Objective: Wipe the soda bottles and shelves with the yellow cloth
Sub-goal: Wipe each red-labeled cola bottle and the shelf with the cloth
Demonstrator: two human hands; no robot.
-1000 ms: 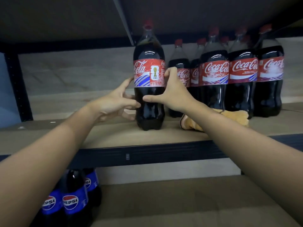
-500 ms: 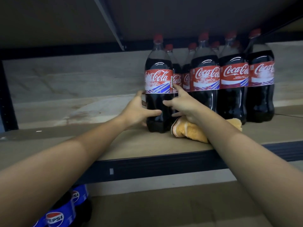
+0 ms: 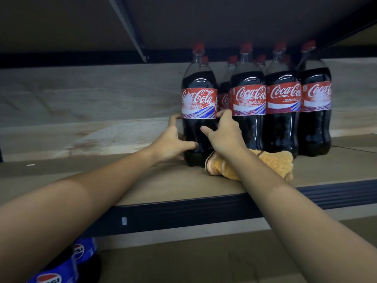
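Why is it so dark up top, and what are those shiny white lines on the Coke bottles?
In the head view, the shelf above blocks the light, so its underside is in shadow; the white streaks are glare on the curved shoulders of the Coca-Cola bottles; the shelf edge looks bent from the wide-angle lens.

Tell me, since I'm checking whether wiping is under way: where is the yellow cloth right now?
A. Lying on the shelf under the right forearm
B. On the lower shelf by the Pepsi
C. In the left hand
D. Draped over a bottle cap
A: the yellow cloth lies on the shelf beneath the right forearm, while the left hand and right hand grip the Coca-Cola bottle.
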